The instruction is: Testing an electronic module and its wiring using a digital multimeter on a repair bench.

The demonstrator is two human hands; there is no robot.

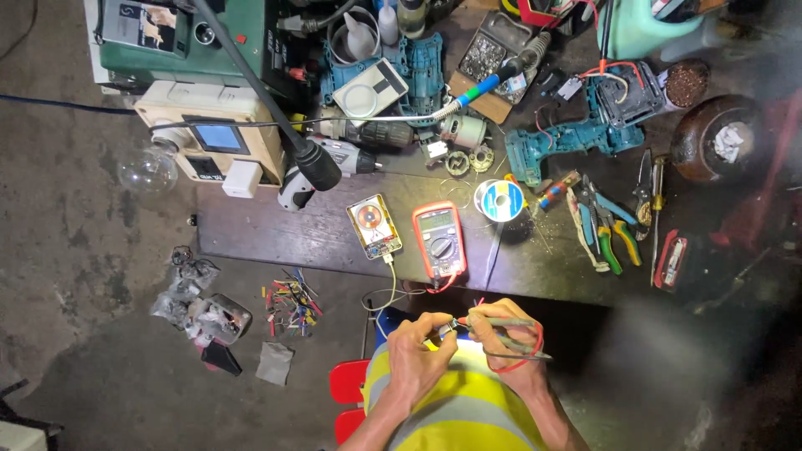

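Observation:
Below the bench's front edge, my left hand [415, 344] pinches a small dark part [452, 325] between thumb and fingers. My right hand [510, 347] holds a thin metal probe [510, 321] whose tip touches that part, with a red wire [530, 355] looping around the fingers. Just beyond both hands a red multimeter [439, 237] lies on the wooden bench [284, 238], its leads running down toward my hands. A small open circuit board unit [373, 225] sits left of the meter.
A solder reel [499, 200], pliers and cutters [606, 225], an opened teal drill [585, 125], a soldering iron [493, 79], a lamp arm [288, 125] and a bulb [149, 169] crowd the bench. Loose wire scraps [291, 301] and bags [200, 305] lie on the floor at left.

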